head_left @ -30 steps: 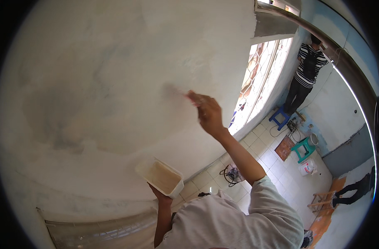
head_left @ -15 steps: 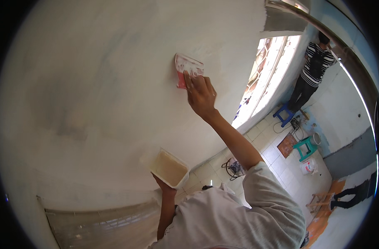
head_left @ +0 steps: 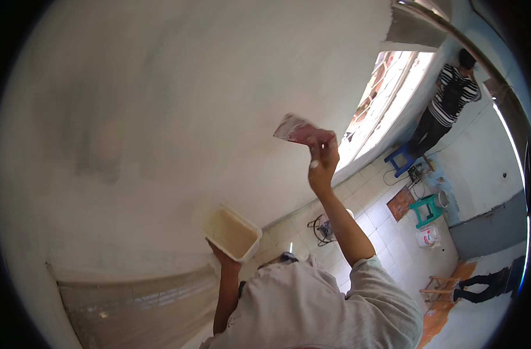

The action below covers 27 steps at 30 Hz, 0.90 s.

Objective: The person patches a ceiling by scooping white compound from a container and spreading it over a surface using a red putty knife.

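Note:
My right hand point(head_left: 322, 170) is closed on a red putty spreader point(head_left: 303, 131), its blade smeared with whitish paste and pointing left. It is raised in front of a pale, patchily coated wall point(head_left: 178, 151); whether the blade touches the wall I cannot tell. Lower down, my left hand point(head_left: 224, 257) grips a white rectangular plastic tub point(head_left: 257, 239) from below and the side. The tub tilts toward me, its inside coated with cream-coloured paste. Part of the left fingers is hidden behind it.
Right of the wall is a bright barred window point(head_left: 379, 96). A person in a striped top point(head_left: 451, 96) stands on a blue stool point(head_left: 400, 159). A green stool point(head_left: 426, 210), a white bucket point(head_left: 428, 237) and another person's legs on a wooden stool point(head_left: 440, 289) are at right.
My right hand has moved right and down with the spreader, whose blade has turned to point left. The tub in my left hand has shifted only slightly.

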Tool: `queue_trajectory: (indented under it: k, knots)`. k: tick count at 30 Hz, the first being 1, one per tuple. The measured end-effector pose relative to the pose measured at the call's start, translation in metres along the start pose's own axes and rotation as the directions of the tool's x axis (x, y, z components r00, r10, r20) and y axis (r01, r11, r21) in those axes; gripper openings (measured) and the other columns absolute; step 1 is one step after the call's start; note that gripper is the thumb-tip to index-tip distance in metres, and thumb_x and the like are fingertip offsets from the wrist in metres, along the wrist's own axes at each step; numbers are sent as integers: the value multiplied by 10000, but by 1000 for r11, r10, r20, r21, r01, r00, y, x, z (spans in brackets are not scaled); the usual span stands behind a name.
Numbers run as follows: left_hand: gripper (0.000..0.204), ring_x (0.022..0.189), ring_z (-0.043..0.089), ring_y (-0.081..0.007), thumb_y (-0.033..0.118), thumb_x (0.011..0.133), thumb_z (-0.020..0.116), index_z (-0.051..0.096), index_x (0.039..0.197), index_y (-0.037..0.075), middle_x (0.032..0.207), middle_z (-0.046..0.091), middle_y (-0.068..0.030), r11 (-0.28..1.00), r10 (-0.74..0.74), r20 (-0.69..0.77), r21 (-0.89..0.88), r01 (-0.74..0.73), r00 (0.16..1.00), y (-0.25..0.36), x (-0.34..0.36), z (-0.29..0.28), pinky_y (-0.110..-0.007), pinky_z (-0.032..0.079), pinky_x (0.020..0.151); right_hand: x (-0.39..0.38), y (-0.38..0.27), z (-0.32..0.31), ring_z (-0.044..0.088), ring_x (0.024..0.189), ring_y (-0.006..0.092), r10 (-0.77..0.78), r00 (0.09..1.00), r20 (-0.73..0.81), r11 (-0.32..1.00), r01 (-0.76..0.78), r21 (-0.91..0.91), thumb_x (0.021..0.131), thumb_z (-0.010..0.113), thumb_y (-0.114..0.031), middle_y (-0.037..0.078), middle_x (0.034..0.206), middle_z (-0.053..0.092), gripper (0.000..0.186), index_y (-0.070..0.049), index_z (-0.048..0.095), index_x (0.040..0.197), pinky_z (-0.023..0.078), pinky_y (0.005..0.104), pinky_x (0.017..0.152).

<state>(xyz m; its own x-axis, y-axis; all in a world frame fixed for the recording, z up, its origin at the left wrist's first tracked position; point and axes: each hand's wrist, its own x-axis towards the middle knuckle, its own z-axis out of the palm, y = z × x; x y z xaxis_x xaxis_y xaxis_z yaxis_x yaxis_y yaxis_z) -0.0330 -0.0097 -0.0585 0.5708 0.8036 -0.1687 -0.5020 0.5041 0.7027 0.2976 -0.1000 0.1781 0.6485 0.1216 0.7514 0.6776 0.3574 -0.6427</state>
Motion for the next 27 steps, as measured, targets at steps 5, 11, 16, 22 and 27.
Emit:
queue_trajectory:
  k: [5, 11, 16, 22, 27]
  knots:
    - [734, 1372, 462, -258, 706, 992, 308, 313, 1544, 222, 1522, 434, -3, 997, -41, 28, -57, 43, 999, 32, -17, 62, -484, 430, 1109, 103, 28, -31, 532, 810, 92, 264, 965, 3, 929, -255, 268, 1033, 594, -257, 14, 950, 590, 224, -38, 588, 1082, 402, 270, 687]
    - [741, 1377, 452, -251, 601, 1000, 468, 238, 1570, 188, 1543, 392, -46, 821, 303, 180, 450, -352, 936, 9, 0, 38, -466, 434, 1115, 231, 38, -8, 676, 828, 251, 139, 989, -54, 969, -147, -197, 878, 775, -319, 124, 876, 686, 425, 52, 627, 1023, 502, 377, 712]
    - [827, 1376, 444, -246, 410, 951, 671, 188, 1568, 146, 1544, 357, -104, 985, 173, 93, -8, -173, 980, 13, -1, 38, -450, 439, 1108, 240, 58, -28, 680, 939, 364, 41, 973, -226, 819, -162, -550, 755, 667, -66, 195, 919, 692, 274, 57, 667, 1000, 520, 460, 833]
    - [736, 1334, 492, -241, 669, 1008, 350, 299, 1539, 163, 1509, 426, -46, 968, 170, 33, 184, -173, 985, 17, 1, 63, -448, 438, 1108, 137, 103, -95, 618, 709, 140, 198, 968, -153, 937, -141, 318, 1014, 496, -75, 50, 830, 653, 150, -25, 629, 1060, 468, 249, 552]
    - [776, 1351, 477, -283, 744, 975, 289, 363, 1535, 212, 1516, 452, -27, 975, -60, 44, -211, 68, 997, 23, 1, 51, -484, 418, 1114, -2, 26, -33, 513, 864, 64, 549, 803, 232, 778, -592, 211, 1046, 574, -278, -15, 932, 569, 237, -46, 574, 1093, 456, 262, 752]
